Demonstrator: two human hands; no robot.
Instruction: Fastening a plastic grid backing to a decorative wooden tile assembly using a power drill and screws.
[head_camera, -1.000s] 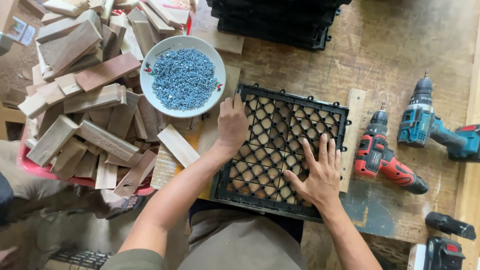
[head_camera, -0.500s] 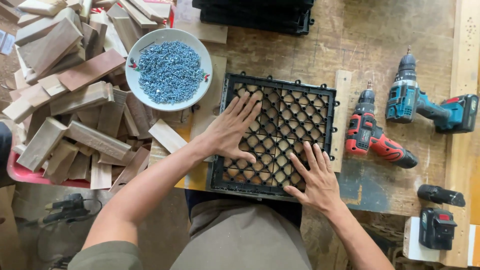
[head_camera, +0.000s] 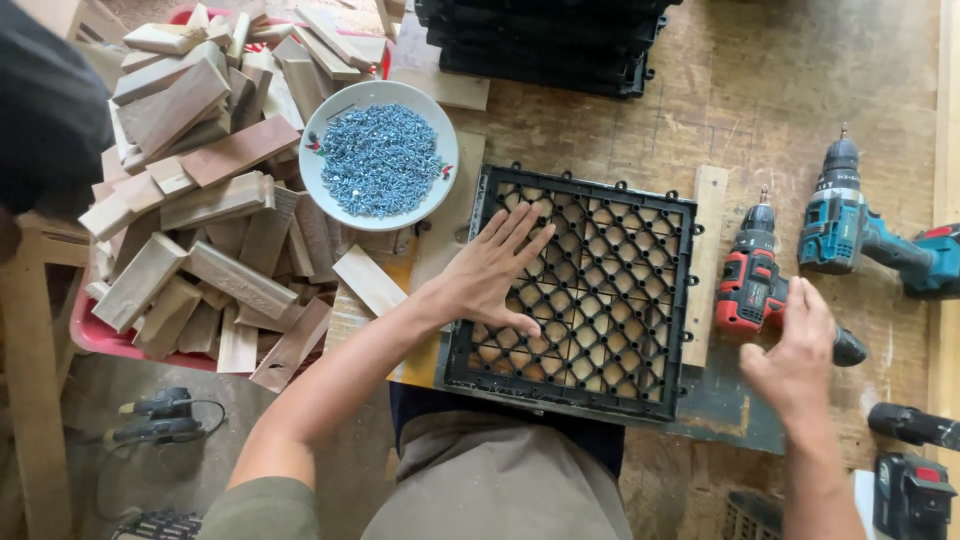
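A black plastic lattice tile (head_camera: 610, 300) lies flat on the wooden workbench in front of me. My left hand (head_camera: 490, 270) rests palm down on its left part, fingers spread. My right hand (head_camera: 795, 355) hovers off the tile's right side, fingers loosely curled and holding nothing, just above the handle of a red and black cordless drill (head_camera: 755, 280). A narrow wooden slat (head_camera: 705, 230) lies between the tile and that drill.
A white bowl of blue-grey screws (head_camera: 380, 155) sits left of the tile. Many wood blocks (head_camera: 200, 200) are piled over a red tray at left. A teal drill (head_camera: 850, 220) lies at right, stacked black tiles (head_camera: 545, 40) at the back, batteries (head_camera: 910, 490) at lower right.
My right hand has lifted off the tile's lower right corner and moved right to the red drill. My left hand has stayed on the tile. The view has shifted slightly.
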